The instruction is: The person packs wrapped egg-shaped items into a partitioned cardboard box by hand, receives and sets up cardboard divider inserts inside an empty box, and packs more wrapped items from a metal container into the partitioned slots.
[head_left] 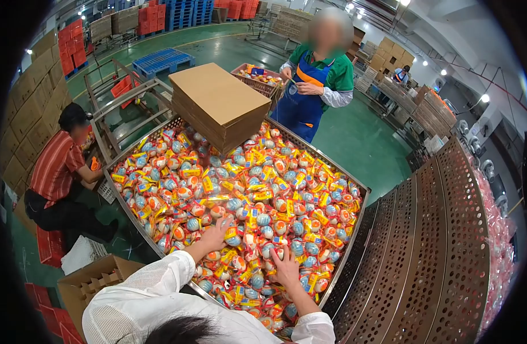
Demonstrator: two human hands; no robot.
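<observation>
A large metal bin [366, 198] is heaped with small round wrapped packets [309, 200] in clear, yellow, red and blue film, showing orange or blue balls inside. Near the bin's front side, my left hand [216, 234] rests on the heap with fingers stretched forward among the packets. To its right, my right hand [285, 267] lies on the packets with its fingers spread and pointing away from me. Neither hand has visibly closed around a packet. Some fingertips are partly hidden among the wrappers.
A stack of cardboard sheets [220, 94] rests on the bin's far side. Beyond it stands a person in a blue apron [306, 100], beside a filled crate [258, 77]. Another person [57, 166] crouches at left. A divided carton [97, 281] sits front left; perforated metal panels [412, 241] rise at right.
</observation>
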